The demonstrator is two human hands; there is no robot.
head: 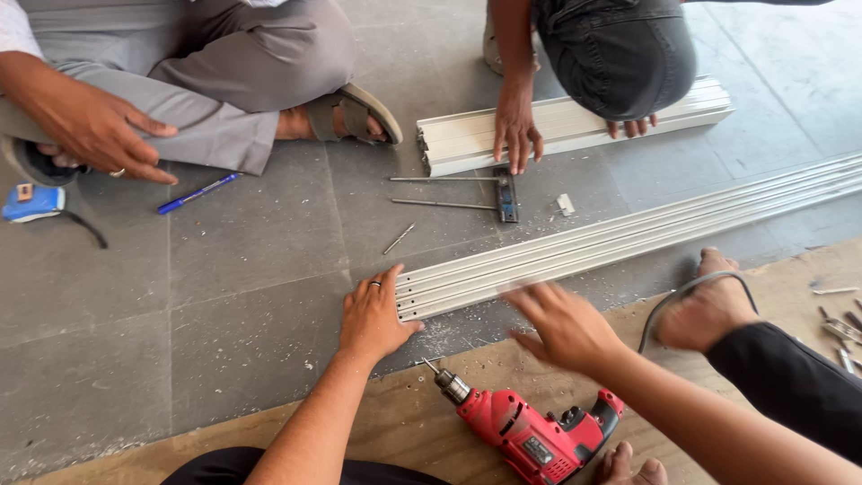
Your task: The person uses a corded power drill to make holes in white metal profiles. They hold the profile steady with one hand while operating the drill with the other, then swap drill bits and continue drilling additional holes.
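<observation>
My left hand (373, 316), a ring on one finger, lies flat on the grey floor with its fingertips against the cut end of a long aluminium rail (628, 241). Blurred and with its fingers spread, my right hand (561, 328) hovers just above the rail's near edge and holds nothing. A red electric drill (530, 433) lies on the plywood sheet (404, 418) between my arms, its bit pointing toward my left hand.
Another person's black-sleeved hand (705, 310) grips a grey cable to my right. A second person presses a hand (516, 133) on stacked aluminium profiles (575, 121). A third sits at top left. A blue pen (197, 193), tape measure (31, 202), metal rods with a bracket (507, 193) and loose screws (840, 328) lie about.
</observation>
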